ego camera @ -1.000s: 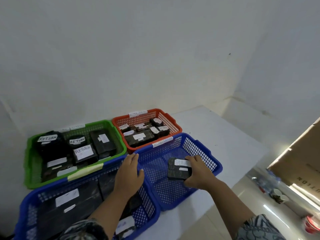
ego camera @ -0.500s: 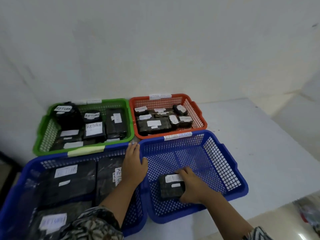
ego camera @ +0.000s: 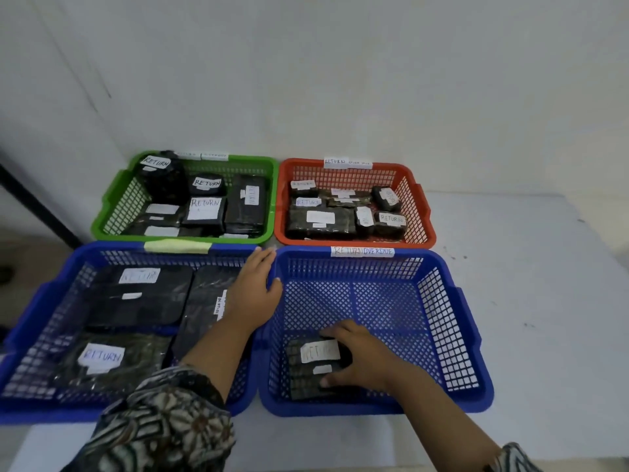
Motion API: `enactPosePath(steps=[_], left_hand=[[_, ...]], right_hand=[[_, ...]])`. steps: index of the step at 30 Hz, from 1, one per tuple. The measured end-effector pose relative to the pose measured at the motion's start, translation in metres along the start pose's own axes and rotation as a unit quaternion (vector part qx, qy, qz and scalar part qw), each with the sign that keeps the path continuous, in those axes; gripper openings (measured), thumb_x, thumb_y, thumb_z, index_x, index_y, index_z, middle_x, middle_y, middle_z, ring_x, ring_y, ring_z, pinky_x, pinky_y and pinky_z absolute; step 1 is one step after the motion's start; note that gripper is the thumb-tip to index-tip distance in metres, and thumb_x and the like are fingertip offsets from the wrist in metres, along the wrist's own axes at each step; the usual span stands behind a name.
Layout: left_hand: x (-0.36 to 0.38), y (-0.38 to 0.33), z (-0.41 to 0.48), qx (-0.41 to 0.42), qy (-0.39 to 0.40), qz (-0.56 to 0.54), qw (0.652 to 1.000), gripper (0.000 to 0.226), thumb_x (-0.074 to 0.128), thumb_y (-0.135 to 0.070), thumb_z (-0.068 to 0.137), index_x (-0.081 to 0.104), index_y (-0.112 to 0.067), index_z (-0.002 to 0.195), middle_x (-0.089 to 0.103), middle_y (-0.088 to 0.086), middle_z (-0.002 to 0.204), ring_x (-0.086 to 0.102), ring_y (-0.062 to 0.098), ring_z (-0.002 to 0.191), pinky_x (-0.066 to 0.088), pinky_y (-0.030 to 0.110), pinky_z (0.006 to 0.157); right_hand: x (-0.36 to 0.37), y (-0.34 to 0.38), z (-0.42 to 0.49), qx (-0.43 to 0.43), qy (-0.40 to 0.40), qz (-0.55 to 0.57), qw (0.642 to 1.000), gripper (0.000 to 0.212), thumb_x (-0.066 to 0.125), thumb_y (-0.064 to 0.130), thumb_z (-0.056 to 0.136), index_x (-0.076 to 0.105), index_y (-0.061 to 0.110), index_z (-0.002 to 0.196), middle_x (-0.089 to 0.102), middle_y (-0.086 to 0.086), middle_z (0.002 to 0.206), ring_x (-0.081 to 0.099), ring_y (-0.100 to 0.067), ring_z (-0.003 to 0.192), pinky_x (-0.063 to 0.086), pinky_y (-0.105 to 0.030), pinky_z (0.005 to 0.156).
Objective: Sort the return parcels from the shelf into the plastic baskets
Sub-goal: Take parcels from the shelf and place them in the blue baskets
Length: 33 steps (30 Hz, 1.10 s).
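A small black parcel (ego camera: 311, 366) with a white RETURN label lies on the floor of the right blue basket (ego camera: 452, 338), near its front left corner. My right hand (ego camera: 360, 361) grips the parcel's right end, thumb at its front edge. My left hand (ego camera: 253, 287) rests with straight fingers on the rims where the right blue basket meets the left blue basket (ego camera: 30, 321). The left blue basket holds several large black parcels (ego camera: 143, 298).
A green basket (ego camera: 115, 195) and a red basket (ego camera: 417, 195), both with several black labelled parcels, stand behind the blue ones against the white wall. All four sit on a white table (ego camera: 544, 284). A dark bar (ego camera: 37, 206) slants at far left.
My right hand has carried the small parcel down and toward me to the front left of the right blue basket. The view has tilted down and left. The left hand has stayed on the rims.
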State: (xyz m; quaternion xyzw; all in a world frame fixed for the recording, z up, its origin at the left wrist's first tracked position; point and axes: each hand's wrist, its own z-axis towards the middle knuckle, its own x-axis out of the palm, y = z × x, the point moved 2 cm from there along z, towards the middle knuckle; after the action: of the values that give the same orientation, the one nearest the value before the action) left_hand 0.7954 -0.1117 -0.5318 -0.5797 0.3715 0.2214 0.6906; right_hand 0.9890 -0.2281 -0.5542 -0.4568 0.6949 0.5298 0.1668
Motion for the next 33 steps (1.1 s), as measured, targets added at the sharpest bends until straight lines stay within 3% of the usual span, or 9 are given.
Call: enactPosePath(steps=[7, 13, 16, 20, 25, 33], left_hand=[[-0.002, -0.002, -0.001, -0.006, -0.002, 0.029, 1.000, 0.056, 0.046, -0.023, 0.095, 0.026, -0.014, 0.147, 0.019, -0.002, 0.156, 0.009, 0.008, 0.143, 0.024, 0.026, 0.107], [-0.009, -0.006, 0.004, -0.003, 0.063, 0.107, 0.992, 0.059, 0.043, -0.029, 0.096, 0.021, -0.013, 0.148, 0.017, -0.002, 0.156, 0.005, 0.011, 0.144, 0.031, 0.040, 0.110], [-0.023, -0.012, 0.009, 0.012, 0.092, 0.121, 0.988, 0.058, 0.043, -0.035, 0.096, 0.025, -0.013, 0.147, 0.024, 0.001, 0.154, 0.016, 0.016, 0.143, 0.030, 0.041, 0.111], [-0.053, -0.019, 0.004, 0.044, 0.062, 0.122, 0.990, 0.057, 0.043, -0.033, 0.096, 0.026, -0.013, 0.146, 0.025, 0.003, 0.153, 0.022, 0.018, 0.141, 0.028, 0.037, 0.110], [-0.096, 0.004, -0.029, 0.074, 0.033, 0.144, 0.986, 0.058, 0.045, -0.030, 0.095, 0.025, -0.012, 0.147, 0.025, 0.003, 0.153, 0.014, 0.018, 0.143, 0.024, 0.035, 0.112], [-0.206, 0.066, -0.107, 0.095, -0.034, 0.186, 0.977, 0.057, 0.049, -0.027, 0.092, 0.032, -0.007, 0.143, 0.034, 0.008, 0.149, 0.024, 0.024, 0.140, 0.026, 0.038, 0.112]], right_hand=[[0.012, 0.000, 0.003, -0.004, -0.024, -0.004, 1.000, 0.084, 0.078, 0.046, 0.072, 0.036, 0.028, 0.143, 0.037, 0.004, 0.132, 0.038, -0.014, 0.122, 0.036, -0.024, 0.103], [0.012, 0.006, -0.012, 0.015, -0.039, 0.014, 0.999, 0.083, 0.071, 0.049, 0.079, 0.030, 0.026, 0.147, 0.033, 0.008, 0.140, 0.040, -0.009, 0.126, 0.036, -0.018, 0.101], [0.009, 0.013, -0.019, 0.037, -0.061, 0.001, 0.997, 0.075, 0.067, 0.048, 0.082, 0.033, 0.025, 0.145, 0.034, 0.008, 0.140, 0.041, -0.009, 0.125, 0.035, -0.017, 0.099], [0.008, 0.029, -0.029, 0.077, -0.101, -0.033, 0.991, 0.070, 0.063, 0.048, 0.085, 0.033, 0.024, 0.144, 0.035, 0.004, 0.144, 0.039, -0.014, 0.128, 0.035, -0.025, 0.102], [0.020, 0.083, -0.040, 0.102, -0.192, -0.056, 0.975, 0.072, 0.054, 0.046, 0.092, 0.019, 0.022, 0.151, 0.018, 0.000, 0.158, 0.016, -0.019, 0.145, 0.018, -0.033, 0.117], [0.072, 0.216, -0.038, 0.056, -0.239, -0.083, 0.966, 0.067, 0.045, 0.047, 0.096, 0.018, 0.020, 0.152, 0.009, 0.000, 0.160, 0.002, -0.020, 0.148, 0.006, -0.040, 0.120]])
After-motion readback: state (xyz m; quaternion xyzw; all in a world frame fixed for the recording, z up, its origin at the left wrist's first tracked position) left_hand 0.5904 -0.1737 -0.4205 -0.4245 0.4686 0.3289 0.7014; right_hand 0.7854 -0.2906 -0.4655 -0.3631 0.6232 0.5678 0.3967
